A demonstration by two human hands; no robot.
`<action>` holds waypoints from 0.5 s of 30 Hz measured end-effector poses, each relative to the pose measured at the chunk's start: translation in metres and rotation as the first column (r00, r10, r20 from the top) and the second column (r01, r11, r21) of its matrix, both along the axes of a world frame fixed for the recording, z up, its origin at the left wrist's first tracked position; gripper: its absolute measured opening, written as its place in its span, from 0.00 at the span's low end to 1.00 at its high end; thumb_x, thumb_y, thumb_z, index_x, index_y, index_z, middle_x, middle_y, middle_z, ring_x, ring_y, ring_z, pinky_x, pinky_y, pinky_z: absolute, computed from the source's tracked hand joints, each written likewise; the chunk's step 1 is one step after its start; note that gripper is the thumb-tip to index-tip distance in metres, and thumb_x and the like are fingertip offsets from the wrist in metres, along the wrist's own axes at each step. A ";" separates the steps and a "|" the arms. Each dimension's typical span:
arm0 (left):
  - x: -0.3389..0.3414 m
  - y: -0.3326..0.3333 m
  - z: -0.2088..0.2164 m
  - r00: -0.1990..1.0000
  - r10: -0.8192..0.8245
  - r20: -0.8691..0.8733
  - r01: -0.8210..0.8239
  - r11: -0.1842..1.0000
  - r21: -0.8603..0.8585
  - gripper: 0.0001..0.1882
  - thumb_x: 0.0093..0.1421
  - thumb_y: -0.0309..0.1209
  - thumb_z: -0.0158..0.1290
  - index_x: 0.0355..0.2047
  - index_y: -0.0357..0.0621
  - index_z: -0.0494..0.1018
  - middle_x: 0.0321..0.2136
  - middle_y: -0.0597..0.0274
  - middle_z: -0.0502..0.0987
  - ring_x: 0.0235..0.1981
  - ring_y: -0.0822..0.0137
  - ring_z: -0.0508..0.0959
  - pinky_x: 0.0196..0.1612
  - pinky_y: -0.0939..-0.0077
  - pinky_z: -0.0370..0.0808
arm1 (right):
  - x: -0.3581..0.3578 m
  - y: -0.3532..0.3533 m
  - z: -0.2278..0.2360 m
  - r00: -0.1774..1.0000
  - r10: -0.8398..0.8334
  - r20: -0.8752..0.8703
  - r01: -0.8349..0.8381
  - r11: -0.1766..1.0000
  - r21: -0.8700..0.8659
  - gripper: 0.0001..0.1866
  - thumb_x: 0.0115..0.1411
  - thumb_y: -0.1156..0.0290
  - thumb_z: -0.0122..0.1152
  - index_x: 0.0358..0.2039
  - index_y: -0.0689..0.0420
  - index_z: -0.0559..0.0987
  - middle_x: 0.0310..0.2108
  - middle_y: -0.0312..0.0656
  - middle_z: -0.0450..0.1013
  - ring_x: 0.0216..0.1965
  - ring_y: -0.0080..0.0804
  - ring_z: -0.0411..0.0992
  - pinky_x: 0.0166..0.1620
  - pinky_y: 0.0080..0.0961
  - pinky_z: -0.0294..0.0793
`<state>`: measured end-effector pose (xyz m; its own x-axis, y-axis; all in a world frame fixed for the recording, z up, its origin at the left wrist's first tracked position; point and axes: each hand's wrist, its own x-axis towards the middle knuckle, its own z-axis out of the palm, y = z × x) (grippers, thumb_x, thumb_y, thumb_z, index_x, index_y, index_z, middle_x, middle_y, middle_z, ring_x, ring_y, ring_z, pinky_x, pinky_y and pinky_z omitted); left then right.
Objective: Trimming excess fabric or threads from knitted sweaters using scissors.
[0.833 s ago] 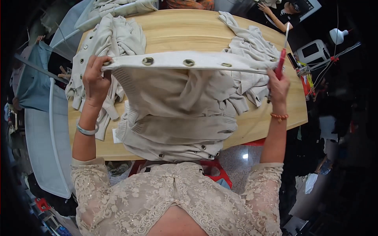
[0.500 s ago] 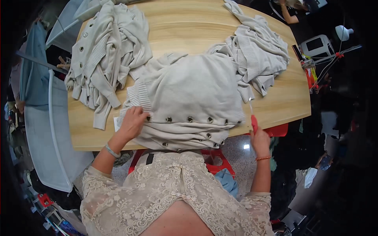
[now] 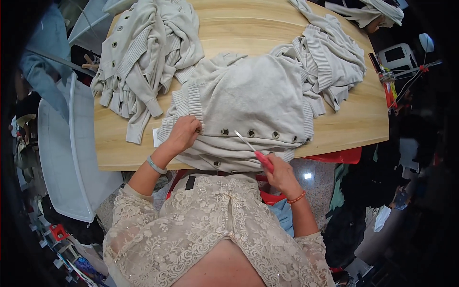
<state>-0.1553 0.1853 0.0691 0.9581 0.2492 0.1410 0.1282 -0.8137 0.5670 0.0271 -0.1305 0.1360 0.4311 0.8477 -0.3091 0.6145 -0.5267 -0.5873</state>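
Observation:
A cream knit cardigan (image 3: 253, 95) lies spread before me, its dark buttons in a row along the near front edge. At the left end of that row, beside the ribbed band, my left hand (image 3: 184, 135) pinches the button edge with closed fingers. My right hand (image 3: 282, 177) is wrapped round the red handle of a slim tool (image 3: 262, 160) with a narrow metal blade. Its tip points up and left over the cardigan, between two buttons; whether it touches the knit I cannot tell.
Similar cream cardigans are heaped at the left (image 3: 143, 62) and right (image 3: 330, 57) of the wooden table (image 3: 229, 28). A translucent plastic bin (image 3: 62, 158) stands off the left edge. A red stool (image 3: 337, 156) shows under the right edge. Another person's hand is at the far right.
My right hand has brought the red-handled tool leftward, from beside the cardigan to over its button row. My left hand stays at the row's left end. The whole view has shifted slightly.

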 end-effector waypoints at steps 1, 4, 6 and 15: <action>-0.003 0.002 0.000 1.000 0.003 -0.007 -0.004 0.997 -0.075 0.10 0.44 0.19 0.57 0.28 0.41 0.71 0.26 0.55 0.72 0.30 0.53 0.73 0.35 0.62 0.70 | -0.006 0.011 0.006 0.999 0.025 -0.042 -0.028 0.998 -0.064 0.12 0.58 0.67 0.59 0.40 0.56 0.71 0.29 0.52 0.74 0.34 0.55 0.74 0.37 0.45 0.72; -0.006 0.008 0.002 0.998 0.040 -0.056 -0.054 0.959 -0.278 0.09 0.45 0.17 0.57 0.27 0.40 0.73 0.26 0.56 0.72 0.27 0.55 0.73 0.33 0.64 0.71 | -0.025 0.034 0.004 0.996 0.066 -0.063 -0.068 0.997 -0.040 0.13 0.58 0.63 0.60 0.37 0.56 0.70 0.24 0.52 0.74 0.30 0.58 0.74 0.34 0.49 0.71; -0.009 0.012 0.001 0.992 0.066 -0.105 -0.103 0.911 -0.400 0.08 0.46 0.16 0.57 0.27 0.40 0.73 0.26 0.56 0.73 0.26 0.57 0.74 0.33 0.66 0.71 | -0.031 0.049 -0.003 0.989 0.140 -0.055 -0.140 0.990 -0.011 0.14 0.58 0.62 0.61 0.38 0.55 0.70 0.24 0.52 0.74 0.30 0.57 0.74 0.34 0.49 0.70; 0.020 -0.039 0.013 0.993 0.037 0.111 -0.041 0.999 0.029 0.16 0.48 0.24 0.60 0.39 0.45 0.74 0.40 0.57 0.74 0.41 0.53 0.73 0.43 0.62 0.70 | -0.021 0.011 0.000 0.996 0.028 -0.079 -0.025 0.999 0.033 0.11 0.60 0.66 0.58 0.42 0.55 0.72 0.32 0.51 0.74 0.35 0.52 0.73 0.36 0.43 0.70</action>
<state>-0.1352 0.1459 0.0825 0.9259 0.2800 0.2536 0.0985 -0.8270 0.5536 0.0064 -0.1199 0.1359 0.3835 0.8684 -0.3144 0.5785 -0.4913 -0.6511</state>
